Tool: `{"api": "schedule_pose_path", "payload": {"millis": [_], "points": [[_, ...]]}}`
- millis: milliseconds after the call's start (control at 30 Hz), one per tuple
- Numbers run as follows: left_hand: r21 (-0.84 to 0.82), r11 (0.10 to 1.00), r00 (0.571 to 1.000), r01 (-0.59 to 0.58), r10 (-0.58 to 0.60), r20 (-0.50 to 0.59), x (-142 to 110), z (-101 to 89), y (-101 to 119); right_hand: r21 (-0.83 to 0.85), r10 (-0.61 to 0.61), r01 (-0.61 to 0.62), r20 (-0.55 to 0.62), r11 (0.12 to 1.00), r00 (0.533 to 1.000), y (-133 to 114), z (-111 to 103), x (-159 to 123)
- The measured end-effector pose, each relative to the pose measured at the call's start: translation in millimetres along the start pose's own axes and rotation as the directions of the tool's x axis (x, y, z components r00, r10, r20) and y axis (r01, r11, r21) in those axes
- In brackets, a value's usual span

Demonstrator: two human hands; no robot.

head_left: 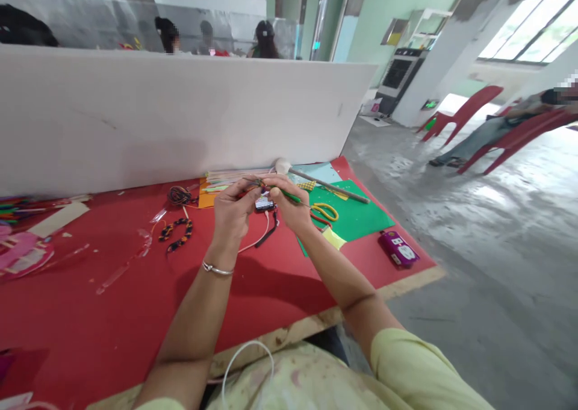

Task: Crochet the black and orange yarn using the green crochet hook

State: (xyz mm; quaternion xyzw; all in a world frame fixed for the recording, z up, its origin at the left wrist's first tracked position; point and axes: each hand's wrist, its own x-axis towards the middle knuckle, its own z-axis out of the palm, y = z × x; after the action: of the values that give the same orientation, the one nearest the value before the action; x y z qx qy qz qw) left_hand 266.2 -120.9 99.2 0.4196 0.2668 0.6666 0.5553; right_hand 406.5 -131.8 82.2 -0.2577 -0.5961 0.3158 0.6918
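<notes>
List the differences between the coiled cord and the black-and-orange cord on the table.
The coiled cord is wound into a compact bundle; the black-and-orange cord lies in an open curve. The coiled cord lies farther from the person, the black-and-orange cord nearer. Both rest on the red tabletop.

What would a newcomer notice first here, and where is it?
Probably the broad red tabletop filling the lower left and middle, with the left hand and right hand close together above it. Next, the bright green sheet right of the hands and the purple item near the table's right corner. Behind, a long white panel stands along the far edge.
</notes>
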Motion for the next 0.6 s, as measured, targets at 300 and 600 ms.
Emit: {"api": "schedule_pose_path", "payload": {"millis": [300, 600], "points": [[0.13, 0.991, 0.999, -0.022, 0.016, 0.048, -41, -16.9, 20, 0.389, 0.432, -0.377, -0.062, 0.841, 0.9, -20, 25, -30], [0.219, 0.966, 0.99, -0.136, 0.139, 0.0, -48, -27.8, 21, 0.5, 0.495, -0.411, -0.043, 0.763, 0.868, -21, 49, -38]]}}
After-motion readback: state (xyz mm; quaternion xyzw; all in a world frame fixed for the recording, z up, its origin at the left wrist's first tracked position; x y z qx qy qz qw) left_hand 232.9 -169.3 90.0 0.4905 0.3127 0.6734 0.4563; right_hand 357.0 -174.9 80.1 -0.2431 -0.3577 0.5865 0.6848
